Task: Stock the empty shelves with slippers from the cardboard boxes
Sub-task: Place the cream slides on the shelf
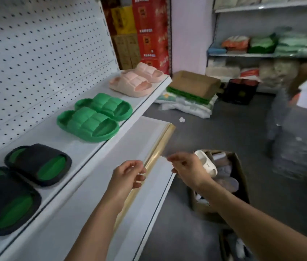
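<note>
- Three pairs of slippers already stocked on the upper shelf (pixel 58 136): black-and-green pair (pixel 22 183) lower left of the frame, green pair (pixel 94 117) at centre left, pink pair (pixel 136 80) above them.
- Lower shelf (pixel 145 134), centre of frame: bare, gold trim strip (pixel 149 166) along its front.
- Cardboard box (pixel 239 166), lower right of centre, on the floor: holds more slippers, a white slipper (pixel 205 162) uppermost.
- My left hand (pixel 128 174): over the trim strip, fingers loosely curled; whether they pinch something thin I cannot tell.
- My right hand (pixel 184 164): above the box, finger and thumb drawn together as if on something clear; blur hides what.
- Step, by my reckoning: between placements.
- Next move calls for: reaching into the box, lifting a pair, setting it on the lower shelf.
</note>
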A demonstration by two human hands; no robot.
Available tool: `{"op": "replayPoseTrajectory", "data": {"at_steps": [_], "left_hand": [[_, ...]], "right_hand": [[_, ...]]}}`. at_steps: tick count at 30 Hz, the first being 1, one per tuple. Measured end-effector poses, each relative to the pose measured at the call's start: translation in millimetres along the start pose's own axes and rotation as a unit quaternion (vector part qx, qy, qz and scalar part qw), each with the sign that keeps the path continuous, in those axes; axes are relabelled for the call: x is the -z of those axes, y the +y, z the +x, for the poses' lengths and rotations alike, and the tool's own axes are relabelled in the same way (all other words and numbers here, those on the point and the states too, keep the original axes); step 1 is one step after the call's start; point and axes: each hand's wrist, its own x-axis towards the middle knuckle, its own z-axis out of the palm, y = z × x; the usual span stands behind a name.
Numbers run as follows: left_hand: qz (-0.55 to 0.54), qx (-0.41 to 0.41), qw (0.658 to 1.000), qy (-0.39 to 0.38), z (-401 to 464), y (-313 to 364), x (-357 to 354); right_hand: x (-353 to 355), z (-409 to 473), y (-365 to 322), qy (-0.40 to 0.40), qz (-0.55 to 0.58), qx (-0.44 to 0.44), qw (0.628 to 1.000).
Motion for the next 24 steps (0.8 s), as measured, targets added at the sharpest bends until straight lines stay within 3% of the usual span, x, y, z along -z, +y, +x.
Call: {"op": "replayPoseTrajectory", "data": {"at_steps": [5, 10, 15, 24], "left_hand": [[0.039, 0.058, 0.989, -0.128, 18, -28, -53], [0.113, 0.106, 0.952, -0.264, 7, -64, -111], [0.175, 0.133, 0.908, -0.355, -18, -105, -163], [0.271, 0.157, 0.821, -0.478, -79, -181, -252]], "right_hand": [[25, -43, 61, 0.139, 0.044, -0.085, 0.986], [42, -110, 123, 0.257, 0.089, -0.169, 0.947], [44, -177, 185, 0.316, 0.093, -0.261, 0.907], [53, -290, 260, 0.347, 0.145, -0.386, 0.842]]}}
